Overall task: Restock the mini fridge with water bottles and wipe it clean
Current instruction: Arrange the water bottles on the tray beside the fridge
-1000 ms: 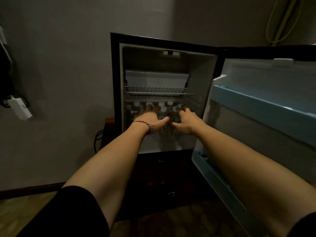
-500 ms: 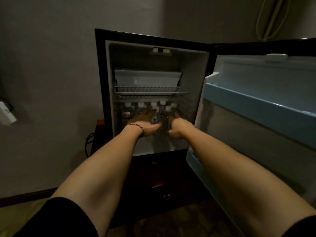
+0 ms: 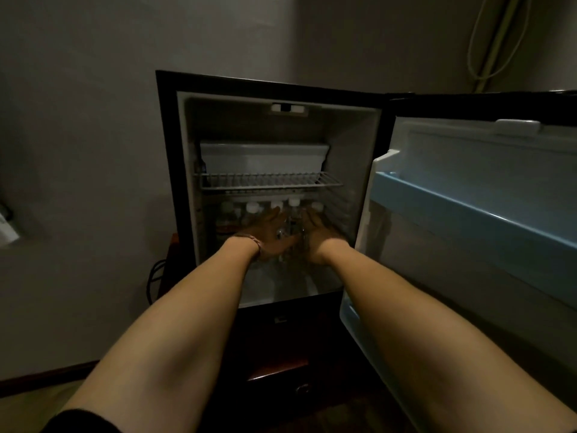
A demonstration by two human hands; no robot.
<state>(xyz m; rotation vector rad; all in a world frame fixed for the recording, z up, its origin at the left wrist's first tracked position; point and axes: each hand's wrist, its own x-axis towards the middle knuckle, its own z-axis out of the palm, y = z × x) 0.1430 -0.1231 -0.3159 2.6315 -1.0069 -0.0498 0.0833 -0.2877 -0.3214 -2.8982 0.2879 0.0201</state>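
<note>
Light: dim, the room in shadow.
Wall (image 3: 78,120): plain grey, bare.
Cables (image 3: 496,42): pale loop hanging at the upper right.
Cabinet (image 3: 281,354): dark wood, low.
Floor (image 3: 28,407): wooden, with a dark skirting board (image 3: 46,375) behind.

Fridge (image 3: 368,170): smooth white plastic lining; inside it, wire metal shelf (image 3: 268,181), clear plastic bottles (image 3: 253,210) beneath.
</note>
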